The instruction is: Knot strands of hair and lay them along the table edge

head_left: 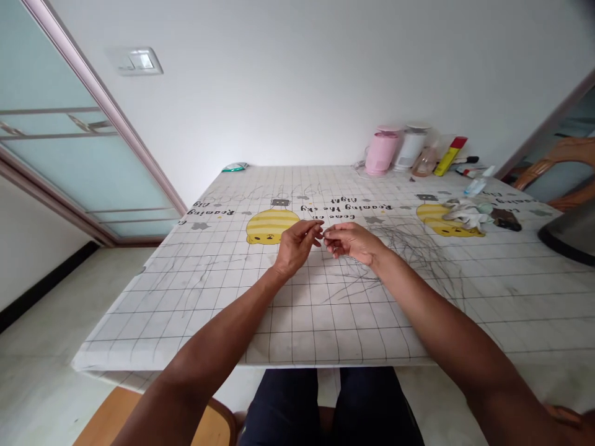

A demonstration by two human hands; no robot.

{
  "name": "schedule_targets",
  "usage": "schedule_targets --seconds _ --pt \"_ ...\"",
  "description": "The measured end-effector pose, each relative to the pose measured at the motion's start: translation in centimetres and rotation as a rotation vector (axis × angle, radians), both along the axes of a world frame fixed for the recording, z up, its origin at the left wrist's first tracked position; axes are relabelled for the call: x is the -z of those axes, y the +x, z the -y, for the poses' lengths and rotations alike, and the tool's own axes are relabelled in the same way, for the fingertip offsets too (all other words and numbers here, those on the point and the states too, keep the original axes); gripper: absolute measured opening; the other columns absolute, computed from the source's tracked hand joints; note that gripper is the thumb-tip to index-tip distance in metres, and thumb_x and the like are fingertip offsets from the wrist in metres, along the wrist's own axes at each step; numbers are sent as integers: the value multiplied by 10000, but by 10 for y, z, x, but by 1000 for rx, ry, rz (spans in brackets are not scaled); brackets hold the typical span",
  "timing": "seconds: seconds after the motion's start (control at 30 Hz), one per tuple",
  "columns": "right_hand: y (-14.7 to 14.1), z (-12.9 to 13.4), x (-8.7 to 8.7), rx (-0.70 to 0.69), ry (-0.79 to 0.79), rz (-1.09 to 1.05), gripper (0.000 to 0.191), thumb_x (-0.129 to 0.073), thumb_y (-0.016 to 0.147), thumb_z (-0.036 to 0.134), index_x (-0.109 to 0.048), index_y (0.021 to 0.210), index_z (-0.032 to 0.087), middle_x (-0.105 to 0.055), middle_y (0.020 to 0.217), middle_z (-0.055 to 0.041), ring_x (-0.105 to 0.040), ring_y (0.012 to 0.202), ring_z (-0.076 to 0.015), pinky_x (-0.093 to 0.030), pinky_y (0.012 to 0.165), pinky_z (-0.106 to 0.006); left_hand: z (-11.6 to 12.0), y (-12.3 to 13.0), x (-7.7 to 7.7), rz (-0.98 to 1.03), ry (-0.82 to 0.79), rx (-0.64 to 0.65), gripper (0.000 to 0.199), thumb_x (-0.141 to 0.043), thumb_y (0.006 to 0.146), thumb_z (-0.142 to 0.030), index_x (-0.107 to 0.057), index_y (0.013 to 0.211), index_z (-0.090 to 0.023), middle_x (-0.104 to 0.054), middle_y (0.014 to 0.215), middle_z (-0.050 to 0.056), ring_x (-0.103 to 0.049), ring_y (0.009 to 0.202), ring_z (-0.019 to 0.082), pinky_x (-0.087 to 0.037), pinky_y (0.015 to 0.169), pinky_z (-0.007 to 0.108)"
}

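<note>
My left hand (297, 244) and my right hand (352, 240) meet fingertip to fingertip just above the middle of the table. Both are closed in a pinch. Whatever sits between the fingers is too thin or small to make out. Beside and beneath my right hand and forearm spreads a loose heap of thin dark wire-like strands (421, 251). Fainter strands (193, 279) lie on the left part of the table. Along the back, a row of thin twisted strands (264, 192) is laid out.
A checked tablecloth (186, 341) with yellow balloon prints covers the table. Toward the back right stand a pink device (381, 152), a white device (409, 148), a bottle (424, 161) and a yellow-red box (450, 156). Crumpled cloth or tissue (469, 214) lies at right, near a dark rounded object (569, 232).
</note>
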State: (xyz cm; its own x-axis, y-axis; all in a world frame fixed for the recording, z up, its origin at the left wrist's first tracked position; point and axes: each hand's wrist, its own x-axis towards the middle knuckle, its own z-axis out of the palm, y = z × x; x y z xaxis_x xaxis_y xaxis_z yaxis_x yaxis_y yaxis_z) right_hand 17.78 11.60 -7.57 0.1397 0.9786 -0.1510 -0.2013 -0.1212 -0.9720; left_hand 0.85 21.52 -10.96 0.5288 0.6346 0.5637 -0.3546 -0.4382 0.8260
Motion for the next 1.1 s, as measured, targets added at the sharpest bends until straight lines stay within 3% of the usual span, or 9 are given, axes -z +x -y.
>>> schedule_targets --seconds 0.13,0.2,0.33,0.43,0.53,0.73,0.83,0.93,1.1 --pt "0 10 -1 -5 135 106 338 -841 885 334 -720 1162 183 -771 901 -85 -727 703 -208 -619 579 -323 1 2 -5 -35 -340 2 254 -751 1002 -352 -782 1055 -105 -731 877 76 -735 753 174 -689 697 342" --pt "-1 13 -1 40 174 214 356 -811 919 367 -708 1211 192 -766 920 -80 -724 705 -207 -615 566 -323 1 0 -9 -93 -440 31 227 -764 990 -327 -774 1011 -101 -722 844 72 -721 724 167 -676 680 335" --pt "-3 11 5 169 179 317 336 -793 940 505 -754 1014 179 -692 812 -45 -605 601 -143 -521 477 -263 3 -6 -14 -217 -532 304 234 -810 962 -327 -777 984 -97 -711 848 68 -697 695 140 -632 661 300" --pt "-5 10 8 133 221 334 378 -817 916 554 -805 996 184 -658 734 -19 -591 611 -141 -505 521 -259 6 -8 -14 -311 -577 537 278 -865 916 -335 -796 1007 -82 -707 850 67 -686 684 135 -611 637 285" --pt "-8 10 10 115 275 286 340 -868 872 514 -834 982 194 -666 700 -8 -597 604 -143 -518 579 -278 6 -8 -13 -361 -609 639 294 -874 909 -322 -808 1051 -73 -703 846 66 -684 688 134 -600 629 277" --pt "-8 6 13 412 328 125 274 -942 770 404 -817 852 175 -696 759 -38 -654 689 -160 -548 583 -271 3 -9 -14 -297 -657 544 224 -775 941 -205 -800 1119 -72 -756 1007 134 -739 783 163 -642 728 313" --pt "-2 3 16 548 301 123 234 -934 756 342 -791 820 167 -703 750 -51 -688 681 -181 -550 530 -271 8 -10 -15 -268 -564 466 382 -792 895 -161 -771 1276 -128 -757 1170 153 -768 885 210 -664 767 357" --pt "2 1 18 573 271 150 162 -886 787 281 -785 820 158 -717 750 -61 -714 677 -191 -566 525 -274 15 -6 -13 -223 -475 361 367 -819 931 -270 -781 1278 -157 -748 1207 147 -761 927 215 -672 781 367" --pt "0 2 19 499 247 171 118 -832 826 247 -768 825 148 -730 794 -69 -743 694 -192 -576 533 -262 17 1 -7 -126 -532 207 283 -819 966 -349 -815 1112 -107 -780 1046 117 -785 899 197 -666 960 417"
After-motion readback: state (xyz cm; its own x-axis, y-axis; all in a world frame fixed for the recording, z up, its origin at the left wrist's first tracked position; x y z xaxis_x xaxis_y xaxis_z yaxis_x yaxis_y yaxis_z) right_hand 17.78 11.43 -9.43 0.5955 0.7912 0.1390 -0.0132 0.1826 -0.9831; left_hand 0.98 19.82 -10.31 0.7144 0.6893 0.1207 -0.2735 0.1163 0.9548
